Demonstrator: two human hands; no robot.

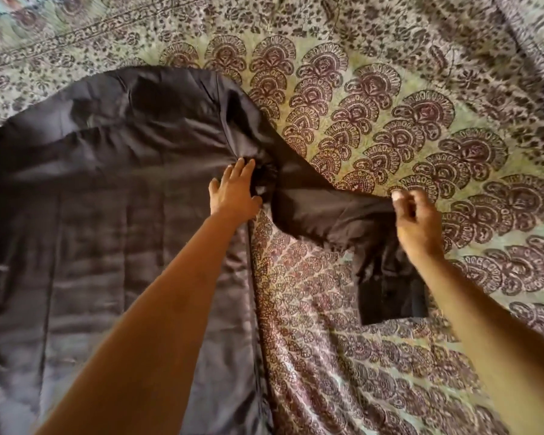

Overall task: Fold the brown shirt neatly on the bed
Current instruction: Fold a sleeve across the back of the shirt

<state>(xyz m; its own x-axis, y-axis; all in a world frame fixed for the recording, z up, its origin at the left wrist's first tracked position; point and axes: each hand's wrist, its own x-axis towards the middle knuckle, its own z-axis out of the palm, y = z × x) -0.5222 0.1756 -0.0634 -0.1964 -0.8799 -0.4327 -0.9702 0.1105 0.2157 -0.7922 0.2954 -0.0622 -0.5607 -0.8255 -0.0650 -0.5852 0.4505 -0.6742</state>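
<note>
- The right hand (416, 227) pinches the far edge of the sleeve (327, 211) between thumb and curled fingers. It holds that part slightly above the bed.
- The sleeve's long axis runs left to right, from the shoulder seam out to the pinch. Past the pinch it bends toward the near side, and the cuff (393, 304) lies flat nearer the viewer, under the right wrist.
- The left hand (233, 196) lies flat with its fingers straight and together. It presses on the cloth where the sleeve joins the body and grasps nothing.
- The body of the brown shirt (107, 199) is spread out on the bed to the left of both hands. It fills the left half of the scene. Its long axis runs near to far, and its straight right edge passes under the left hand.
- From the pinch, the shirt body lies to the left. The fold most likely carries the sleeve leftward over the line held down by the left hand. The right hand is the one placed to do it, while the left serves as anchor.
- A patterned bedspread (390, 105) in green and dark maroon lies under everything.
- No brand, label or readable writing shows anywhere.
</note>
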